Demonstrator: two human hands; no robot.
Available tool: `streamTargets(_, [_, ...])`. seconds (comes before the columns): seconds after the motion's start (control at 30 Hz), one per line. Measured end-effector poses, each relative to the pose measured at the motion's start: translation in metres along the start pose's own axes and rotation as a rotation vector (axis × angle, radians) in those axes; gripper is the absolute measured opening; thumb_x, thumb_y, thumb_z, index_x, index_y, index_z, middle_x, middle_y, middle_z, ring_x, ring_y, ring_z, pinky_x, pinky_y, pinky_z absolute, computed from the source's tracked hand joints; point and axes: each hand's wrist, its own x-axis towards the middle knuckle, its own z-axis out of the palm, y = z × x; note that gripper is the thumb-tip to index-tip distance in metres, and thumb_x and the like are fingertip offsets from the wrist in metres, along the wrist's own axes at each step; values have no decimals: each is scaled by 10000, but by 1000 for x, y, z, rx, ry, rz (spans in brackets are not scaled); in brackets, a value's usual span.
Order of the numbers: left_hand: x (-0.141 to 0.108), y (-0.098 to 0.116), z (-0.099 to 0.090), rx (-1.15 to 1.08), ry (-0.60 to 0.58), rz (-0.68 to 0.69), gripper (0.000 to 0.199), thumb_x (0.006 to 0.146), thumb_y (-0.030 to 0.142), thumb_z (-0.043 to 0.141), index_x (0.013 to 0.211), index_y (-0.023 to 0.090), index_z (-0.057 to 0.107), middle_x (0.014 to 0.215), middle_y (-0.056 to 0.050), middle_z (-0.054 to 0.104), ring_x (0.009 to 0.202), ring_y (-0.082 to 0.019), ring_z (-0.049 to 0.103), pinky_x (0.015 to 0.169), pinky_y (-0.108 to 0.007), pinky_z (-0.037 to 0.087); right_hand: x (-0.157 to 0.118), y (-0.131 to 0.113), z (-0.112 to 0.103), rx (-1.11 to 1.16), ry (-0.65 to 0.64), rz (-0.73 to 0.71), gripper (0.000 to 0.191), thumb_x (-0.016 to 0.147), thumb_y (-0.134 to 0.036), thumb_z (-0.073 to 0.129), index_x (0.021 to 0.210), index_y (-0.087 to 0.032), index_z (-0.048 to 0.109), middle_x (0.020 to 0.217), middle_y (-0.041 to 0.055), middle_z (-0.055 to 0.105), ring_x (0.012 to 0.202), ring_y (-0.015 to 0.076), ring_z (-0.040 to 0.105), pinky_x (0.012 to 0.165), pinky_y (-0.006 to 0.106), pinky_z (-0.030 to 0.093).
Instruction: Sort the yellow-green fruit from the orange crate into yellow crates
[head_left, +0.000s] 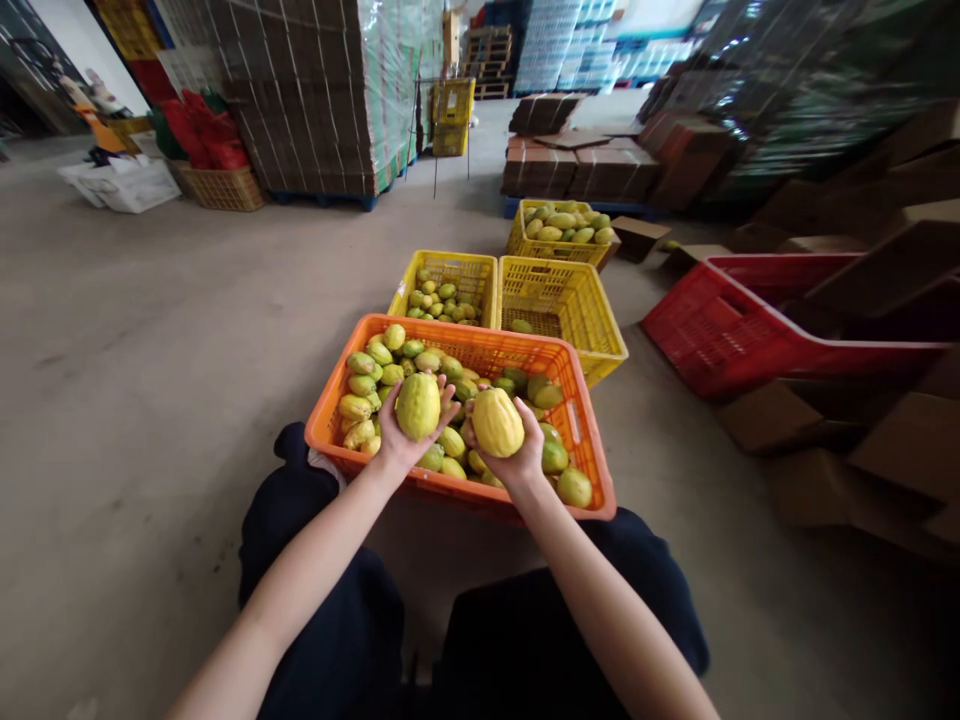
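Note:
An orange crate (592, 440) full of green and yellow fruits stands in front of my knees. Above its near side, my left hand (397, 445) holds a greenish-yellow fruit (418, 406) on its palm, with the fingertips showing on the right. Beside it my right hand (525, 455) is wrapped round a yellow, ridged fruit (497, 422). A gap separates the two held fruits. Behind the orange crate are two yellow crates side by side: the left one (405, 290) holds several fruits, the right one (592, 330) shows a single fruit near its far left.
A third yellow crate (559, 248), heaped with fruit, stands further back. To the right are a red crate (720, 340) and cardboard boxes (787, 420). Flat cardboard stacks (540, 168) and a wrapped pallet load (300, 100) stand in the background.

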Motion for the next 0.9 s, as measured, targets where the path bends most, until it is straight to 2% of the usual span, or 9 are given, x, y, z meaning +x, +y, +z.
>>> streamTargets(0.1, [5, -5, 4, 49, -58, 54, 394, 863, 451, 532, 1176, 239, 643, 1256, -55, 663, 1269, -253, 559, 977, -416, 512, 3, 0, 3, 6, 46, -80, 412, 752, -504, 570, 1068, -243, 611, 942, 48, 723, 837, 239, 703, 722, 402, 591])
streamTargets(0.2, [10, -9, 11, 44, -54, 50, 376, 873, 437, 499, 1138, 227, 663, 1230, -45, 679, 1269, -236, 560, 986, -391, 507, 7, 1, 5, 3, 60, -148, 409, 740, -442, 575, 1107, -266, 612, 1115, 53, 716, 1008, 271, 692, 824, 456, 584])
streamTargets(0.3, [15, -12, 17, 58, -21, 38, 373, 882, 425, 467, 1093, 201, 677, 1183, -62, 699, 1244, -237, 576, 974, -384, 510, 11, 3, 4, 6, 65, -180, 402, 727, -428, 594, 1086, -249, 628, 1104, 68, 721, 1055, 293, 680, 846, 486, 584])
streamTargets(0.47, [22, -17, 21, 92, -2, 27, 342, 891, 429, 443, 1034, 216, 670, 1246, -48, 673, 1230, -227, 580, 933, -350, 525, 13, 1, 1, 66, 83, -170, 345, 736, -495, 627, 982, -252, 639, 1024, 52, 734, 1052, 293, 686, 851, 489, 593])
streamTargets(0.67, [22, -21, 21, 60, 1, -6, 332, 802, 422, 558, 1039, 214, 661, 1213, -42, 682, 1170, -223, 613, 907, -319, 538, 11, -1, 0, 21, 70, -168, 421, 759, -518, 596, 1087, -255, 628, 1074, 59, 724, 1037, 287, 690, 833, 478, 600])
streamTargets(0.77, [21, -21, 22, 12, 31, -15, 302, 826, 388, 533, 1031, 210, 664, 1212, -39, 685, 1150, -207, 625, 890, -292, 543, 12, -1, 1, 27, 68, -159, 427, 765, -510, 596, 1105, -253, 627, 1081, 60, 724, 1017, 280, 696, 827, 465, 602])
streamTargets(0.9, [19, -19, 20, -96, 53, -60, 309, 867, 360, 480, 1050, 199, 669, 1195, -45, 695, 1118, -181, 646, 830, -249, 557, 18, 3, -2, 127, 128, -120, 337, 760, -443, 619, 1025, -237, 645, 1013, 48, 740, 965, 268, 711, 812, 435, 608])
